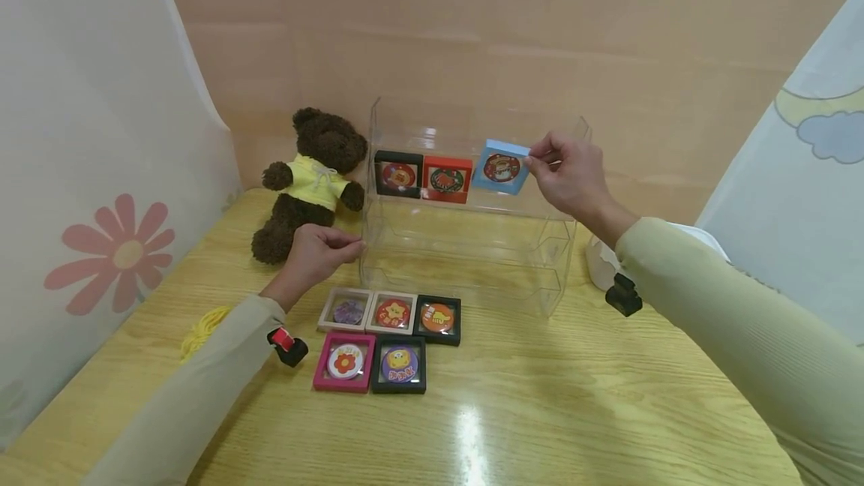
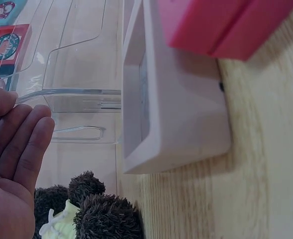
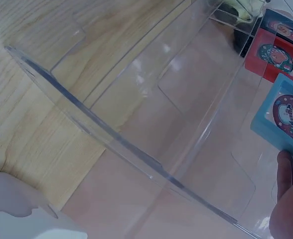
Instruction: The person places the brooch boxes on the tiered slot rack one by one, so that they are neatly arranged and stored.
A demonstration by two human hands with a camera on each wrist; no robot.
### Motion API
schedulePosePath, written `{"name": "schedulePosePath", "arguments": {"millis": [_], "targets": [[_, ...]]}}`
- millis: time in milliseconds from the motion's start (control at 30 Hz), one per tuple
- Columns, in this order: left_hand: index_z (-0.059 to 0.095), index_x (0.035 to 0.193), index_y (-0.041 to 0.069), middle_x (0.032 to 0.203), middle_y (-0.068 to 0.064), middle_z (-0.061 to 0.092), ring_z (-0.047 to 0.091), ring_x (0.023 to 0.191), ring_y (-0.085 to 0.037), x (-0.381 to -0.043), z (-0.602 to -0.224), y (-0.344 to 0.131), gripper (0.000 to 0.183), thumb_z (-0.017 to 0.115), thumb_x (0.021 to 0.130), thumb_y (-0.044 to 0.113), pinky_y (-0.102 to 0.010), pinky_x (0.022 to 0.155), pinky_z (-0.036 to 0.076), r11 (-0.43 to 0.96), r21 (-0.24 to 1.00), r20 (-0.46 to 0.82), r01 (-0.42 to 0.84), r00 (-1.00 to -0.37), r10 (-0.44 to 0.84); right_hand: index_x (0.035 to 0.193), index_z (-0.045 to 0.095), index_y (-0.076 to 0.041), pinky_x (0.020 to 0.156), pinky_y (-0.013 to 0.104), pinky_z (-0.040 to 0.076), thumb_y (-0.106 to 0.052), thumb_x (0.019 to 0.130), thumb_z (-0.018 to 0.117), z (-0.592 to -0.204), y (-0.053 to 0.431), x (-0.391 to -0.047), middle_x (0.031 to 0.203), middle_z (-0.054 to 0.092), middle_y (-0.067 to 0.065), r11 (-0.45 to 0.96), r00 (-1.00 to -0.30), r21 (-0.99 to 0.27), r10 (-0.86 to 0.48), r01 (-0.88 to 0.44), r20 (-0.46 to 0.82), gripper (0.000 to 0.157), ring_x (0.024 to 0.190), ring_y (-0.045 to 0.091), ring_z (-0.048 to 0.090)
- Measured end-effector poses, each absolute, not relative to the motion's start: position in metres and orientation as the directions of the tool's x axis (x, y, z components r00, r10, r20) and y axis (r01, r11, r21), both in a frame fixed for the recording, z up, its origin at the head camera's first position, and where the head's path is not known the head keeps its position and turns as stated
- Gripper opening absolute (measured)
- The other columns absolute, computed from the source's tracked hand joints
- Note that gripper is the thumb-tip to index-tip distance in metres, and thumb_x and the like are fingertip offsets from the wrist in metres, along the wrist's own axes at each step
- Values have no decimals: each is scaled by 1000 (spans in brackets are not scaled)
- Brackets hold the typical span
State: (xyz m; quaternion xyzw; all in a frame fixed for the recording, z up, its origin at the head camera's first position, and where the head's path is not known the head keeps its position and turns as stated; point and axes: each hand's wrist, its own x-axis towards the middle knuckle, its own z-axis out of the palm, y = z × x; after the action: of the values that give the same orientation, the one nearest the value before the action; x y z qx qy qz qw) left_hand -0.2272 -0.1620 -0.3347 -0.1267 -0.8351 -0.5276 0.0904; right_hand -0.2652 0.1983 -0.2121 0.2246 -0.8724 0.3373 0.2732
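My right hand (image 1: 572,173) pinches the right edge of a light-blue square frame (image 1: 500,166) with a round badge in it. That frame sits tilted at the top tier of a clear tiered display rack (image 1: 466,250). To its left on the same tier stand a red frame (image 1: 447,178) and a black frame (image 1: 398,174). My left hand (image 1: 319,255) pinches the front edge of the rack's left side panel between thumb and fingers. In the right wrist view the blue frame (image 3: 281,112) is partly cut off.
Several framed badges, among them a pink frame (image 1: 344,363), lie on the table before the rack. A brown teddy bear (image 1: 313,178) sits left of it. Yellow cord (image 1: 205,331) lies by my left sleeve. A white container (image 1: 601,262) stands to the right, partly behind my arm.
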Motion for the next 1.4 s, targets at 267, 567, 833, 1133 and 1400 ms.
{"name": "schedulePosePath", "arguments": {"millis": [267,567,833,1133,1400], "targets": [[76,94,0,81,-11,71,68,70,-19,-237,-345,-165,23,74,85,21,-40,64,56,400,866,278,299,-954,112,82,61,6,59,9,46,3,85,65,-216,197,-271,87,67,19,676,-762,-468,-221,-569,608,6,78,31,68],[76,94,1,81,-10,71,68,69,-17,-235,-346,-166,25,74,85,23,-43,66,56,403,863,285,305,-952,109,82,63,4,62,23,52,1,85,65,-225,194,-275,87,67,17,686,-794,-482,-238,-545,560,5,79,30,68],[76,93,1,80,-11,71,68,69,-17,-234,-346,-167,24,75,84,23,-44,65,56,389,869,286,306,-952,109,86,63,2,70,42,55,-3,87,66,-228,191,-274,92,66,16,709,-819,-486,-231,-511,525,6,83,30,68],[76,94,0,82,-11,71,68,69,-16,-235,-347,-167,26,74,85,24,-43,65,56,401,864,283,304,-953,111,89,62,1,70,43,55,-7,88,66,-230,191,-273,93,67,15,718,-816,-470,-240,-513,525,9,83,29,68],[76,93,1,80,-10,71,68,69,-17,-237,-350,-166,25,74,85,24,-37,62,56,413,859,282,301,-953,109,103,60,4,71,46,54,-14,90,65,-228,194,-271,103,64,18,725,-800,-432,-276,-537,532,23,86,30,67]]}}
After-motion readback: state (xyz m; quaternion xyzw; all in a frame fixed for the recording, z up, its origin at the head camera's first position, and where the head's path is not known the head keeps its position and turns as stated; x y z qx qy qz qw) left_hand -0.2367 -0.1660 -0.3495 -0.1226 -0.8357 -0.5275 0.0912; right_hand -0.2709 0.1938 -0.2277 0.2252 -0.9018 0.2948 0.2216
